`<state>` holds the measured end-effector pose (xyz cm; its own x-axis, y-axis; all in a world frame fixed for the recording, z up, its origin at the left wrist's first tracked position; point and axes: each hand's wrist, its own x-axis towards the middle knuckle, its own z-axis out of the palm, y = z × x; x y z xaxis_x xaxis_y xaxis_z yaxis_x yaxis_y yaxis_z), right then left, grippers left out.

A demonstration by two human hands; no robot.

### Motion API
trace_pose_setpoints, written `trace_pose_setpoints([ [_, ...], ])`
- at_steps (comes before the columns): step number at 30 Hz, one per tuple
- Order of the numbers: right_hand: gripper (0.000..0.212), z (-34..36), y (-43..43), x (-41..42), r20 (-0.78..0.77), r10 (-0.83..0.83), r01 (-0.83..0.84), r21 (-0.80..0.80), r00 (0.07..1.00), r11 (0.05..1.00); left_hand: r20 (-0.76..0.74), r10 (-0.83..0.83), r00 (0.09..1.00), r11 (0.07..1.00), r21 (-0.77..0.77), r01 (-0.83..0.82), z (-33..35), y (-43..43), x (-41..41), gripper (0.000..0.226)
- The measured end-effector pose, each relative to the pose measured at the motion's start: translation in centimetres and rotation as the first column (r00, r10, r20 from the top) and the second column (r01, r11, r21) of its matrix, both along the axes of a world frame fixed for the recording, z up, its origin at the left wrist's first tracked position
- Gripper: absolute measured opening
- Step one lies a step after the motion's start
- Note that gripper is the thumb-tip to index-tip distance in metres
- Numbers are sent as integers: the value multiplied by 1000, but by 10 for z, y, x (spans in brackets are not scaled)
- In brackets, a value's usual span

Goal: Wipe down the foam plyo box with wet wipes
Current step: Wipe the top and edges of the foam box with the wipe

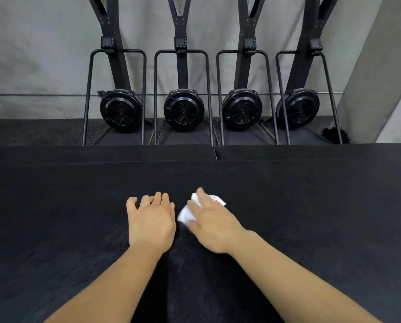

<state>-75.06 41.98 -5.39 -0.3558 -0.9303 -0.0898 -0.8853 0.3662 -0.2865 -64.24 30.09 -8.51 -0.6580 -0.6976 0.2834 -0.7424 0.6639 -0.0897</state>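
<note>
My right hand [210,221] pressed the wet wipe [186,214] flat on the middle of the foam plyo box [311,206], fingers spread and straight. My left hand [151,220] rested just beside the wipe, fingers together.

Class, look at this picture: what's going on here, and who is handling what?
A person is wiping the top of a black foam plyo box. The right hand presses a crumpled white wet wipe flat against the surface; its fingers are blurred, so it is probably mid-stroke. The left hand rests on the box beside it, holding nothing. Four black fan machines stand along the wall behind.
</note>
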Motion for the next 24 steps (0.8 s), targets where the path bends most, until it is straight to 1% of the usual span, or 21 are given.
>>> trace_pose_setpoints([
  [2,60,-5,-6,-3,-23,58,-57,71,998,996,0,-6,1000,1000,8,6,-1,0,0,38],
  [4,60,-9,-11,-20,-41,37,-33,88,998,996,-1,-1,1000,1000,3,1,-2,0,0,39],
  [6,59,-9,-14,-47,-49,-32,36,91,998,995,-6,9,1000,1000,-3,-9,-2,0,-1,44],
  [8,59,-9,-11,-79,-42,-135,138,99,990,985,-5,14,1000,1000,-15,-14,-3,0,-1,46],
  [10,60,-9,-4,-109,-33,-250,252,115,968,961,7,22,1000,1000,-17,-22,-3,-1,-1,48],
  [12,61,-10,3,-131,-46,-332,335,139,942,932,3,22,1000,1000,-15,-22,-3,-1,-1,47],
  [14,62,-10,6,-141,-68,-380,386,159,923,909,-8,16,1000,1000,-23,-16,-2,0,-1,47],
  [17,63,-9,4,-133,-71,-454,459,186,888,869,-17,5,1000,1000,-11,-5,-1,1,-1,47],
  [20,64,-7,-1,-105,-76,-455,460,203,887,864,-8,-1,1000,1000,7,1,-1,1,-2,50],
  [24,65,-10,-7,-49,-52,-322,326,207,945,923,-11,-4,1000,1000,31,4,1,2,-2,48],
])
